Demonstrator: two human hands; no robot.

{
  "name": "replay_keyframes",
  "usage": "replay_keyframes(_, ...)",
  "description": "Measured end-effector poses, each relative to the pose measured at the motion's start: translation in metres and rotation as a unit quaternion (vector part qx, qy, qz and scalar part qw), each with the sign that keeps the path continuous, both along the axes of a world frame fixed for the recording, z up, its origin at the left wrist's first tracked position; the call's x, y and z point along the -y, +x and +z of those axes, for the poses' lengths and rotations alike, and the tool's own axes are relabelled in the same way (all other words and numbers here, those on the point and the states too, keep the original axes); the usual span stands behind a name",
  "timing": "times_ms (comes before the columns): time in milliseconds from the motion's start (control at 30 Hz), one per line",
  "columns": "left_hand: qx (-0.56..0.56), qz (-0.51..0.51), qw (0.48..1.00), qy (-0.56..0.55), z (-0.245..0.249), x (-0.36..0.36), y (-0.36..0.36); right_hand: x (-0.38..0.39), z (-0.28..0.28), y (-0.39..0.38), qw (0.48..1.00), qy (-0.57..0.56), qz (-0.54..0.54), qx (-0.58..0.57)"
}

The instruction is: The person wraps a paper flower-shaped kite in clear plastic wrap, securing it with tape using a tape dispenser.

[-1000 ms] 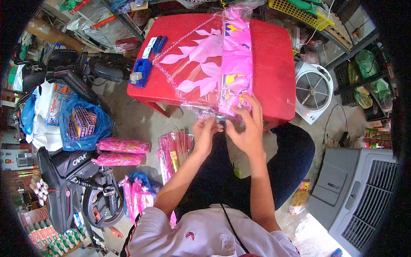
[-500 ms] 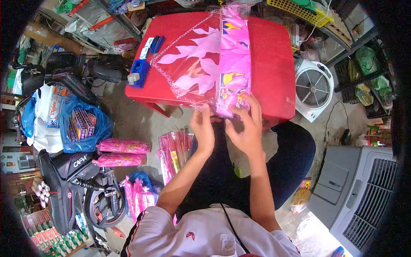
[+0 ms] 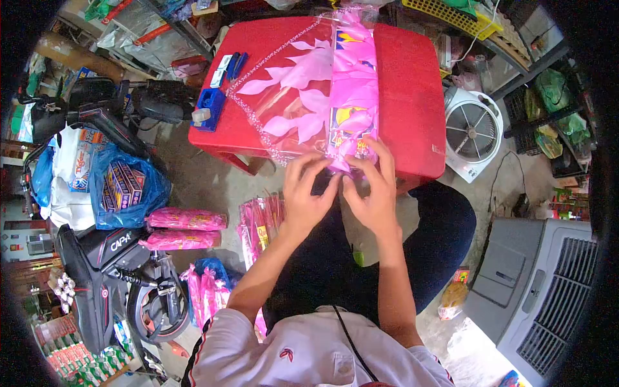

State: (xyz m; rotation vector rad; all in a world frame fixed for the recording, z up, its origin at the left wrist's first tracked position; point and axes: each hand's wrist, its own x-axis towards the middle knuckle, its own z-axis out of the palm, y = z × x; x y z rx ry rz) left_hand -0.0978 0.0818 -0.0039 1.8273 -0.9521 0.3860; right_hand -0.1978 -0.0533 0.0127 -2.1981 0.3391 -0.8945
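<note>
On the red table lies a long pink package (image 3: 354, 97), lengthwise away from me, with yellow and dark printing. A clear plastic sheet with pink leaf shapes (image 3: 303, 74) and a dotted white border spreads out from its left side. Both hands are at the package's near end, by the table's front edge. My left hand (image 3: 308, 193) has its fingers bent onto the sheet's near corner, thumb against the package end. My right hand (image 3: 373, 187) curls its fingers over the package's near end, its thumb close to the left one.
The red table (image 3: 409, 97) carries a blue tape dispenser (image 3: 209, 108) and a blue stapler (image 3: 236, 66) on its left. A white fan (image 3: 472, 134) stands right, a grey air cooler (image 3: 535, 290) lower right. Pink bundles (image 3: 187, 219) and a motorbike (image 3: 97, 271) are left.
My left hand has moved right and closer to the package's near end, its fingers now bent onto the plastic. The right hand has shifted only slightly.
</note>
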Motion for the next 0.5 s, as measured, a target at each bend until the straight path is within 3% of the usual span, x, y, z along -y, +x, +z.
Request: replay_keyframes(500, -0.007, -0.081, 0.996, -0.036, -0.006, 0.008, 0.011, -0.001, 0.008, 0.008, 0.999, 0.018, -0.046, 0.019)
